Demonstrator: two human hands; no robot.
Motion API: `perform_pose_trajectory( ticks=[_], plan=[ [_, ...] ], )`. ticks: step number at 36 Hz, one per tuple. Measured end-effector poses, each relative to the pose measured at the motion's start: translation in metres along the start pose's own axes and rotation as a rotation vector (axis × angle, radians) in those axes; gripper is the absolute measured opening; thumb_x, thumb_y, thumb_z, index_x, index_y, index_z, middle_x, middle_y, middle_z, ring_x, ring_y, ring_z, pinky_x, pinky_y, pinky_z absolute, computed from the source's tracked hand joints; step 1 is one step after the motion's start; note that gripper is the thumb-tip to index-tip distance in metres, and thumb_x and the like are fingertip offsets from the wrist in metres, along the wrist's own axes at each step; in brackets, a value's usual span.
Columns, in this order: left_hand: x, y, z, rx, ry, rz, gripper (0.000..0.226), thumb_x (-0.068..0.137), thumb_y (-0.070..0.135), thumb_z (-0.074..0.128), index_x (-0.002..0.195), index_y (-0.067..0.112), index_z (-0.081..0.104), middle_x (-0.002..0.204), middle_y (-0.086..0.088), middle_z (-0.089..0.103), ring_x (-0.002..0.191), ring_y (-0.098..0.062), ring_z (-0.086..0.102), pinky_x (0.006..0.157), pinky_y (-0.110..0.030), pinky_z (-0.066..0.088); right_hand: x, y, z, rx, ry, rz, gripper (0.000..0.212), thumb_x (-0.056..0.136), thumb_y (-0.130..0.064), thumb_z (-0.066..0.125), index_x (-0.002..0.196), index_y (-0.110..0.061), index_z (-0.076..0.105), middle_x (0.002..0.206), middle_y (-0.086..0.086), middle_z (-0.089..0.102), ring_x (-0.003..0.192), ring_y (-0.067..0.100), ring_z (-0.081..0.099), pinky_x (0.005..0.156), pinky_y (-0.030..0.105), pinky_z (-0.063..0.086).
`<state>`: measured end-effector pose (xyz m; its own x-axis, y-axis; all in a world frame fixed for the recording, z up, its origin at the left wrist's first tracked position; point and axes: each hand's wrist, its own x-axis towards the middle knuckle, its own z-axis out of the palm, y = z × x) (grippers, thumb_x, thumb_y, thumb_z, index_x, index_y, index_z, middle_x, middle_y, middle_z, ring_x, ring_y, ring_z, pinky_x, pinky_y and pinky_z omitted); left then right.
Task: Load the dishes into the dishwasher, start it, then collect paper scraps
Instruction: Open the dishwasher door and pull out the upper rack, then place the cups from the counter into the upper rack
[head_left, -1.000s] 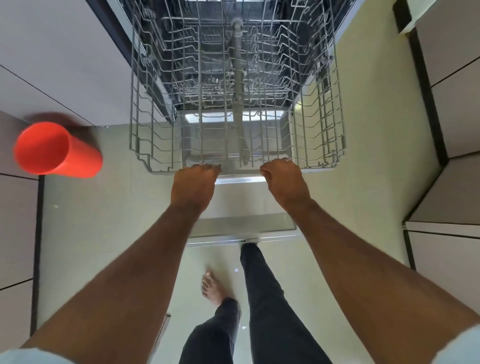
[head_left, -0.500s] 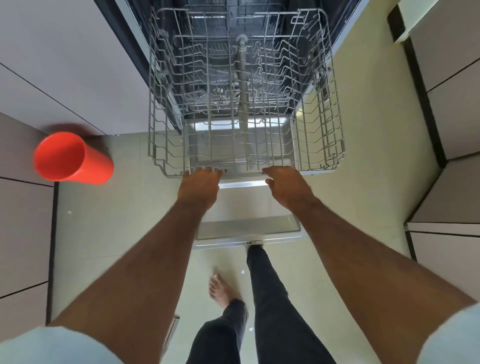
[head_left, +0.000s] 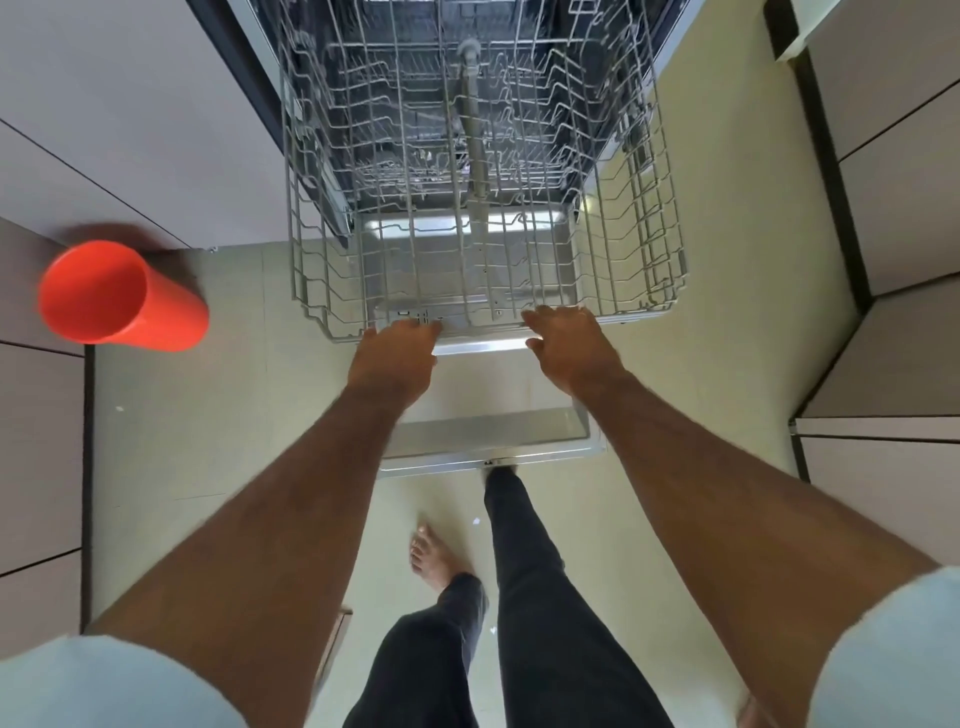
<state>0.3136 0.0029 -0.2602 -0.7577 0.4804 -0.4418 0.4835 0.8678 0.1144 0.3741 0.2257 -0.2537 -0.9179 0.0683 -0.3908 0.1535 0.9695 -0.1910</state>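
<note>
The dishwasher stands open, its door (head_left: 493, 436) folded down flat. An empty grey wire rack (head_left: 644, 249) is drawn out over the door. My left hand (head_left: 395, 358) curls its fingers over the rack's front rim, left of centre. My right hand (head_left: 569, 345) holds the same rim right of centre, its fingers lying flatter. An orange cup (head_left: 119, 293) stands on the grey counter (head_left: 104, 130) at the left, apart from both hands. A lower rack shows through the wires deeper inside the machine. No paper scraps can be seen.
Grey cabinet fronts (head_left: 893, 208) line the right side. Pale floor tiles (head_left: 208, 415) lie between counter and dishwasher. My legs and a bare foot (head_left: 431, 556) stand just in front of the door's edge.
Both hands stay on the rack's front rim. My right hand has loosened from a tight fist to flatter fingers. The view has shifted slightly, so the cup sits further right.
</note>
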Motion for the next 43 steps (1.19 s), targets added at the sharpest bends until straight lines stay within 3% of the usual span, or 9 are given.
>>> perform_pose_trajectory(
  ticks=[3,6,11,17,21,27,34,40,43],
  plan=[
    [-0.01,-0.001,-0.014,-0.012,0.033,0.006,0.05,0.102,0.032,0.05,0.149,0.02,0.04,0.146,-0.01,0.052,0.132,-0.031,0.051,0.111,-0.051,0.039,-0.005,-0.011,-0.005,-0.014,0.025,-0.03,0.05,0.101,-0.027,0.054,0.148,-0.018,0.041,0.153,0.006,0.044,0.142,0.026,0.039,0.12,0.049,0.023],
    [-0.023,-0.003,-0.043,-0.078,0.105,0.011,0.044,0.103,0.029,0.047,0.145,0.017,0.045,0.139,-0.012,0.059,0.122,-0.034,0.059,0.102,-0.049,0.048,-0.009,-0.026,-0.029,-0.005,0.088,-0.066,0.046,0.101,-0.026,0.054,0.145,-0.016,0.046,0.151,0.007,0.048,0.14,0.027,0.043,0.117,0.048,0.027],
    [-0.059,-0.016,-0.11,-0.169,0.261,-0.03,0.043,0.101,0.027,0.046,0.143,0.018,0.047,0.121,-0.015,0.068,0.107,-0.037,0.065,0.089,-0.048,0.055,-0.02,-0.064,-0.091,0.015,0.233,-0.162,0.034,0.099,-0.026,0.056,0.131,-0.015,0.059,0.129,0.007,0.065,0.117,0.033,0.06,0.095,0.047,0.048],
    [-0.114,-0.056,-0.19,-0.186,0.391,-0.136,0.033,0.101,0.028,0.046,0.13,0.018,0.057,0.11,-0.014,0.071,0.098,-0.037,0.066,0.078,-0.042,0.05,-0.037,-0.123,-0.175,-0.017,0.339,-0.271,0.03,0.1,-0.028,0.053,0.126,-0.017,0.061,0.11,0.011,0.072,0.1,0.033,0.067,0.091,0.047,0.051],
    [-0.154,-0.089,-0.241,-0.203,0.476,-0.22,0.025,0.097,0.034,0.047,0.11,0.021,0.064,0.1,-0.01,0.072,0.094,-0.038,0.066,0.078,-0.044,0.054,-0.044,-0.168,-0.226,-0.026,0.4,-0.317,0.029,0.102,-0.031,0.05,0.125,-0.018,0.062,0.105,0.01,0.072,0.094,0.03,0.068,0.091,0.047,0.052],
    [-0.201,-0.131,-0.317,-0.167,0.586,-0.319,0.026,0.098,0.034,0.049,0.094,0.016,0.067,0.093,-0.014,0.068,0.09,-0.039,0.064,0.076,-0.042,0.048,-0.046,-0.236,-0.293,0.007,0.467,-0.395,0.02,0.101,-0.032,0.043,0.104,-0.02,0.059,0.085,0.006,0.069,0.075,0.028,0.066,0.071,0.035,0.053],
    [-0.215,-0.177,-0.383,-0.101,0.71,-0.381,0.029,0.099,0.035,0.047,0.096,0.015,0.067,0.089,-0.01,0.069,0.087,-0.035,0.065,0.07,-0.036,0.04,-0.017,-0.307,-0.35,0.01,0.552,-0.503,0.027,0.102,-0.033,0.04,0.111,-0.021,0.062,0.097,0.007,0.073,0.089,0.032,0.069,0.075,0.038,0.051],
    [-0.216,-0.212,-0.409,-0.11,0.759,-0.45,0.029,0.1,0.035,0.048,0.097,0.015,0.069,0.089,-0.009,0.069,0.089,-0.033,0.064,0.07,-0.034,0.036,0.026,-0.359,-0.361,0.036,0.554,-0.607,0.026,0.102,-0.032,0.045,0.115,-0.02,0.064,0.095,0.005,0.074,0.083,0.027,0.07,0.074,0.033,0.05],
    [-0.214,-0.233,-0.413,-0.131,0.735,-0.485,0.028,0.099,0.034,0.049,0.097,0.014,0.069,0.088,-0.011,0.069,0.088,-0.035,0.064,0.07,-0.035,0.041,0.044,-0.381,-0.362,0.059,0.528,-0.642,0.026,0.101,-0.031,0.045,0.115,-0.02,0.064,0.097,0.003,0.073,0.087,0.027,0.068,0.074,0.035,0.053]
  ],
)
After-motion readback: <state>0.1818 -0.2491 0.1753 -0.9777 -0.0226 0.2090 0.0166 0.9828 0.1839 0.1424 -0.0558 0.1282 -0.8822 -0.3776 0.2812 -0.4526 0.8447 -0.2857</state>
